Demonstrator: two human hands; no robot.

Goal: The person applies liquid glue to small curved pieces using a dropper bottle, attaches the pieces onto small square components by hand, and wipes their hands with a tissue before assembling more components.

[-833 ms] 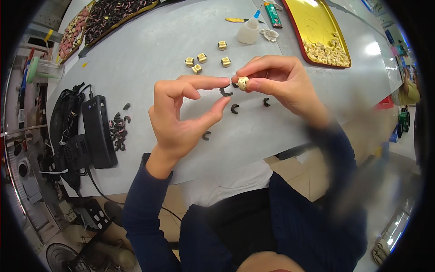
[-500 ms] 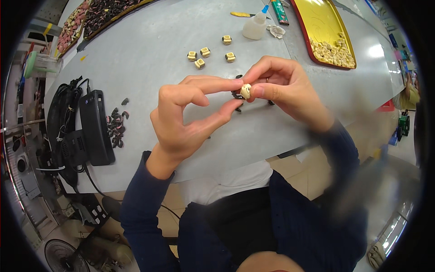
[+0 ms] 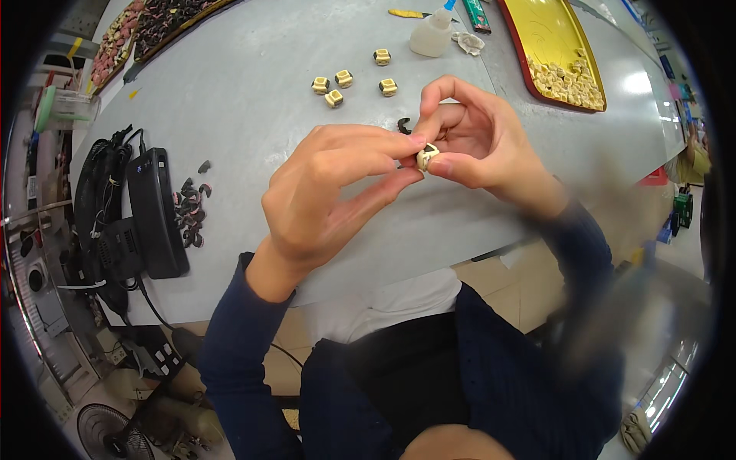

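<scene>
Over the middle of the table, a small cream-coloured piece with dark parts (image 3: 428, 157) is held up between both hands. My right hand (image 3: 487, 146) pinches it from the right, thumb below and the other fingers curled behind. From the left, the index fingertip and thumb of my left hand (image 3: 326, 188) close on its side; their exact contact is partly hidden. Just behind the fingers lies a black curved piece (image 3: 403, 125). Farther off stand several cream blocks with black sides (image 3: 343, 78).
Black curved pieces (image 3: 192, 205) lie beside a black box-shaped device (image 3: 159, 215) with cables at left. At the back are a squeeze bottle (image 3: 431, 37), crumpled tissue (image 3: 468, 44) and a yellow-handled knife (image 3: 409, 13). A red-rimmed yellow tray (image 3: 546, 38) holds cream pieces.
The cream piece has turned and shifted slightly right. The black part seen earlier between my left fingertips is now mostly hidden. My right index finger has lifted, and the view has shifted slightly.
</scene>
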